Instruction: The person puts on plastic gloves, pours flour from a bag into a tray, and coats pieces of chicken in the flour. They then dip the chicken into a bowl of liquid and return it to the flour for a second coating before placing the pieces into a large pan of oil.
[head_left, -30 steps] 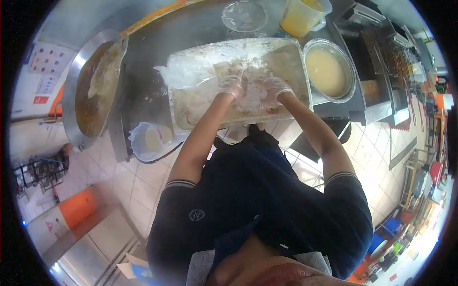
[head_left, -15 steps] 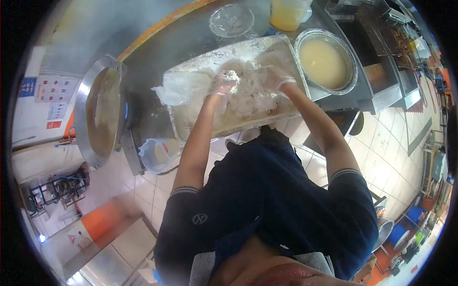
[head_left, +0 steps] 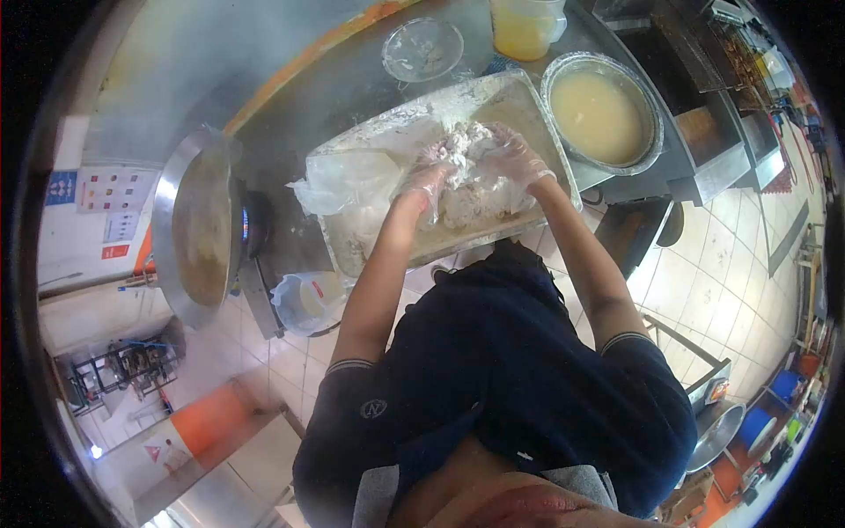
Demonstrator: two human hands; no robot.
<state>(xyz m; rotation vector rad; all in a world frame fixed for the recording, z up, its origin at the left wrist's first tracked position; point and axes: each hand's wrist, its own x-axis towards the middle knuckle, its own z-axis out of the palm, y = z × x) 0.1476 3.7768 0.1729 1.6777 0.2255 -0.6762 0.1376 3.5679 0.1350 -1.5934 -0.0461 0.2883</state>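
Both my hands wear clear gloves and are over a pale rectangular tub (head_left: pixel 414 253) dusted with flour. My left hand (head_left: pixel 429 179) and my right hand (head_left: pixel 518 158) hold a clump of white floury pieces (head_left: pixel 469 145) between them, fingers curled around its two sides. Below the clump lies more floury stuff in the tub. A clear plastic bag (head_left: pixel 348 180) rests at the tub's left end, close to my left hand.
A foil-rimmed pot of cloudy liquid (head_left: pixel 598 119) stands right of the tub. Behind are a yellow-filled jug (head_left: pixel 525 31) and a clear bowl (head_left: pixel 422 50). A large wok (head_left: pixel 202 229) and a plastic jug (head_left: pixel 306 302) are at left. Steam hangs at left.
My hands have come closer together, my right hand moving left, and now share the white clump. Earlier, white pieces showed at my left hand and my right hand was blurred.
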